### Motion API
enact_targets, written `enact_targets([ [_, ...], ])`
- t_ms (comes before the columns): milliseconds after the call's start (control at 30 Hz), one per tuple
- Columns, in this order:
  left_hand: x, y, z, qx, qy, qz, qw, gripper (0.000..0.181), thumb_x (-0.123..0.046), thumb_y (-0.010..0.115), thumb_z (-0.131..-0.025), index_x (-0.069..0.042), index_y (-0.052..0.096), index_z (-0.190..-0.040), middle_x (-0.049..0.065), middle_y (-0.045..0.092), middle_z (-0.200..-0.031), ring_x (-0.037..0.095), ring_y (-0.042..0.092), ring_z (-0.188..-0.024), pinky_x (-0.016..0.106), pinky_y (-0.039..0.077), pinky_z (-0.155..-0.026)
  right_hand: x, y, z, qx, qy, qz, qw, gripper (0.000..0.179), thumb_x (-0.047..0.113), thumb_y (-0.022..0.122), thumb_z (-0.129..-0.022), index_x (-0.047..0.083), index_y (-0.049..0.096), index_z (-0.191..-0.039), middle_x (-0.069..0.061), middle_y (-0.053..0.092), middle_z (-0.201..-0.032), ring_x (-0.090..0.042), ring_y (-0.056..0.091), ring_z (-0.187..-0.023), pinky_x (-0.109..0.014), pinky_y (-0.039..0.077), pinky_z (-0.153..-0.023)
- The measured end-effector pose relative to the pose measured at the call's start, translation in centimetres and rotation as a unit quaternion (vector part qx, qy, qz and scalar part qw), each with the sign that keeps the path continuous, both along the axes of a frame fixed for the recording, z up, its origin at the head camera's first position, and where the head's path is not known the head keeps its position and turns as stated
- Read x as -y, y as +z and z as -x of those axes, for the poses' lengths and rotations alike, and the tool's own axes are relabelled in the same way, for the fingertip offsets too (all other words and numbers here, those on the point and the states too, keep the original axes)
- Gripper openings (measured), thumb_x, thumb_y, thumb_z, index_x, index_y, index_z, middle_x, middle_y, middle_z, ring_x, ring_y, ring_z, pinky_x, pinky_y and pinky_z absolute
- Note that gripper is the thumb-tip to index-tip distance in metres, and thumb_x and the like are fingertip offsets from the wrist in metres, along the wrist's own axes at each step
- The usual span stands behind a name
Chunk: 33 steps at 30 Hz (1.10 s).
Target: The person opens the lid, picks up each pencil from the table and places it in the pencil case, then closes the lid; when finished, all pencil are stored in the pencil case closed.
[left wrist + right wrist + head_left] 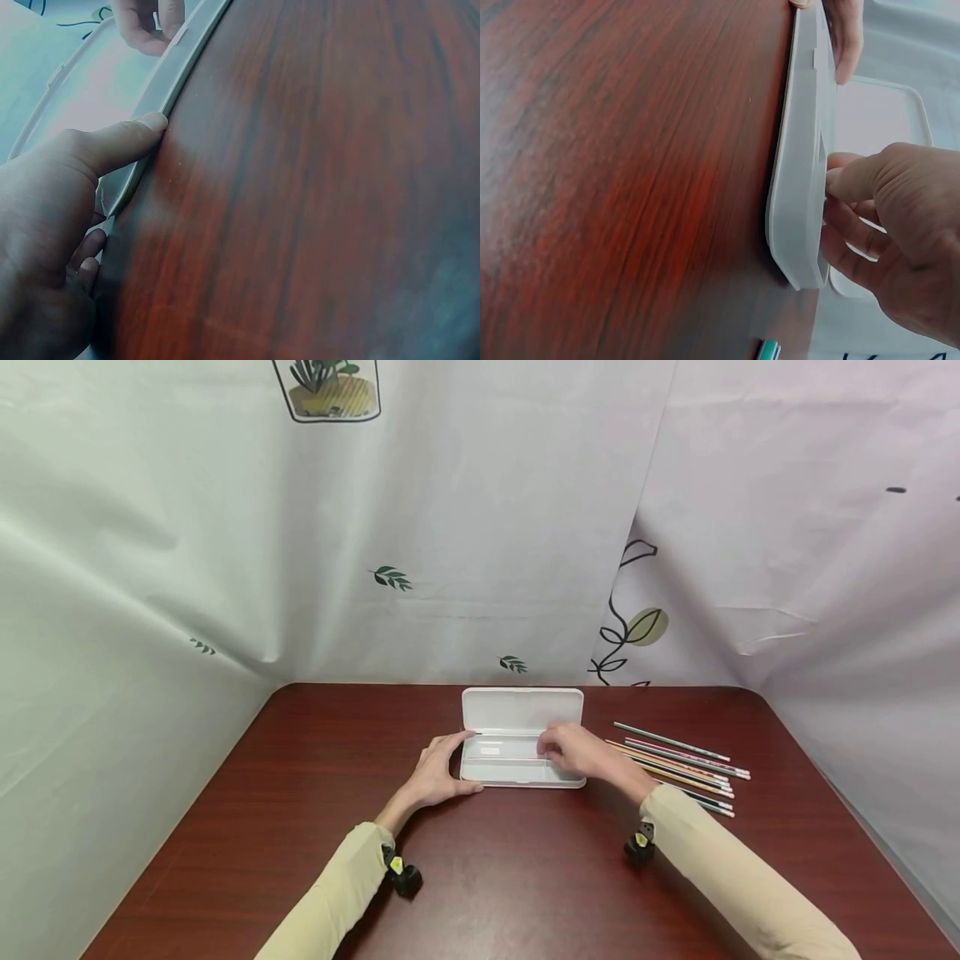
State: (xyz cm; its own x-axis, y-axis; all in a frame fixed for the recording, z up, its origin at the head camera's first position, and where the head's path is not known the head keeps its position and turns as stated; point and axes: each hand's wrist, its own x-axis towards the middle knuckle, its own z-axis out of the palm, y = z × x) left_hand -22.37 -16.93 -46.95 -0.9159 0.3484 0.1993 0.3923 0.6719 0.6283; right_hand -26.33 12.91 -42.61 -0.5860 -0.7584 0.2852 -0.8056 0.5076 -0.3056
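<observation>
A white pencil case (522, 783) lies on the table with its lid (522, 708) raised at the back. Inside it, a lengthwise divider (504, 759) separates two compartments, and a small pale label (490, 750) shows in the rear one. My left hand (435, 774) holds the case's left end, thumb on the front edge and fingers toward the back corner. My right hand (572, 749) reaches into the right half with bent fingers. In the right wrist view, thumb and fingertips meet behind the case's front wall (799, 172), which hides whether anything is between them.
Several pencils (675, 767) with pale ends lie in a loose bundle to the right of the case, some partly behind the right forearm. One green pencil (671, 741) lies apart behind them. White cloth (480, 527) hangs behind the brown table (510, 877) and at both sides.
</observation>
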Motion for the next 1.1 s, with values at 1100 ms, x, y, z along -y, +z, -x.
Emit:
enact_targets([
  [1100,0.0,0.0,0.0,-0.003,0.000,0.007,1.0000,0.087,-0.029,0.089,-0.072,-0.012,0.048,-0.147,0.013,0.051,-0.144,0.033,0.037,-0.134,0.054,0.028,-0.104,-16.4,-1.8,-9.7,-0.104,-0.215,0.065,0.9690,0.030,-0.008,0.083,-0.066,0.010,0.070,-0.087,0.004,0.061,-0.087,-0.018,0.059,-0.074,-0.038,0.049,-0.062],
])
